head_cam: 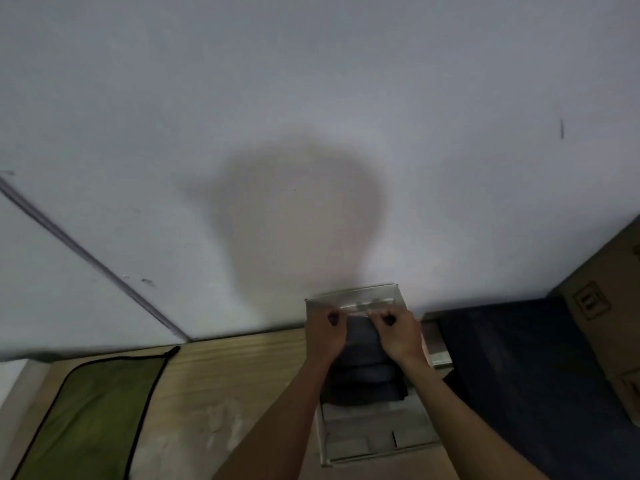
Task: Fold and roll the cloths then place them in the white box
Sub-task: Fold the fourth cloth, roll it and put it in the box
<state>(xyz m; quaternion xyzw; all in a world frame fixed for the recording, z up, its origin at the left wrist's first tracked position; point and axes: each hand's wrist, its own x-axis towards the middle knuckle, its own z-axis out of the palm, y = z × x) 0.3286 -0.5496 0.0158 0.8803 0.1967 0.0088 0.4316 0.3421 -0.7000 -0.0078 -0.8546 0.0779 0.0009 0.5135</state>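
On the pale wooden tabletop (221, 382), hard against a blank white wall (311, 98), we record one shallow rectangular white box (377, 441) with thin translucent-looking sides, its long axis running away from us toward the wall. Inside it, toward the far half, we list several dark grey rolled cloths (363, 379) lying crosswise, packed one just beside the next; the near end of the box floor shows bare. Over the farthest roll we note both hands. Our left hand (327, 332) has its fingers curled down onto the far edge of the grey roll, near the box's far wall, and appears to grip the cloth there. Our right hand (398, 332) sits just beside it in the same posture, fingers curled and pinching the same roll; thumbs and fingertips are partly blurred, so the exact hold is not clear. Both forearms reach in from the bottom edge. Further items: one olive-green flat cloth with black piped edging (97, 414), spread on the table well to the left, apart from the box; one dark navy fabric piece (512, 358) lying flat just to the right of the box; one brown cardboard carton (609, 306) standing at the far right, beside the navy fabric. A rounded shadow (298, 209) falls on the wall above the box.
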